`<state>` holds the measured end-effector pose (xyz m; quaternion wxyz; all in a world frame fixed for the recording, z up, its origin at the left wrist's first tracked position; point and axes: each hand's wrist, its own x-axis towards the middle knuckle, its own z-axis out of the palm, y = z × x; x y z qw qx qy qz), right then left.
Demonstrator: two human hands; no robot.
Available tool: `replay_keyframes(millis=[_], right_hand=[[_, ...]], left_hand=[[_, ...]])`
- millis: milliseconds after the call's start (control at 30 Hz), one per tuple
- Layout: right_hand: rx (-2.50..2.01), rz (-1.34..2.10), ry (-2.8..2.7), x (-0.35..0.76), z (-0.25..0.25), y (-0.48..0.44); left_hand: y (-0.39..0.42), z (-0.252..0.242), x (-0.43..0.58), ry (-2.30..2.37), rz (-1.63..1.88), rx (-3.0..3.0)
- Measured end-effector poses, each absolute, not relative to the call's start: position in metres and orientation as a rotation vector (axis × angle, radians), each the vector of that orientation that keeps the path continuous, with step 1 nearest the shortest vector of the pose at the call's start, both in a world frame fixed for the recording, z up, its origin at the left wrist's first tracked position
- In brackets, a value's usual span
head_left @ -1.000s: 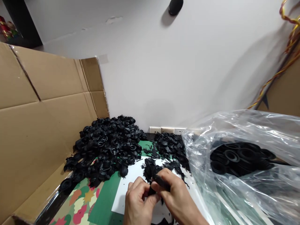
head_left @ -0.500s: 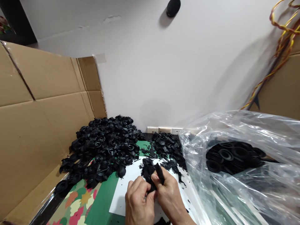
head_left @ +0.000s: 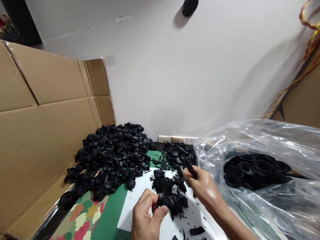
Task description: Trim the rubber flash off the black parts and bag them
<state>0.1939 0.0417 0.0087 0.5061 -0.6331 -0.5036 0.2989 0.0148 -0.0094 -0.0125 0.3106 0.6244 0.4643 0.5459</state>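
Note:
My left hand [head_left: 149,215] pinches a black ribbed rubber part [head_left: 167,201] between thumb and fingers, over the white sheet. Torn-looking black scraps lie around and just beyond that part. Up and to the right, my right hand [head_left: 201,183] is closed around a black elongated object [head_left: 191,169], whose end sticks up past the thumb; its kind is unclear. Between the two hands is a gap with a loose heap of black rubber pieces [head_left: 163,182] on the white sheet [head_left: 128,213]. A short black strip [head_left: 197,230] lies near the front.
A large pile of black ribbed parts [head_left: 112,156] stands at left by a cardboard wall [head_left: 55,130]. A smaller scrap pile [head_left: 178,153] sits at the back. At right, a clear plastic bag [head_left: 252,140] holds black ring-shaped parts [head_left: 257,168]. Wall sockets [head_left: 177,140] are behind.
My hands were together on the black rubber and are now apart. The right hand has moved up and right with the elongated object; the left keeps the ribbed part, which now shows plainly.

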Motion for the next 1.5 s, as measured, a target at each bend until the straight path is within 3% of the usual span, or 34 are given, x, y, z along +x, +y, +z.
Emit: replay_keyframes(millis=[400, 600, 833, 1100, 1500], right_hand=[[-1.216, 1.032, -1.375, 0.174, 0.008, 0.016], [-1.056, 1.058, -1.379, 0.166, 0.006, 0.008], [-1.066, 1.066, -1.393, 0.159, 0.005, 0.005], [-1.169, 1.309, -1.228, 0.161, -0.008, 0.011], [-1.111, 1.349, -1.119, 0.154, -0.011, 0.009]], left_hand=[[0.000, -0.005, 0.018, 1.148, 1.397, 1.616], [0.006, -0.012, 0.021, 1.110, 1.409, 1.116], [0.009, -0.021, 0.019, 1.010, 1.370, 1.015], [0.005, -0.011, 0.023, 1.172, 1.566, 1.211], [0.003, -0.012, 0.025, 1.138, 1.483, 1.237]])
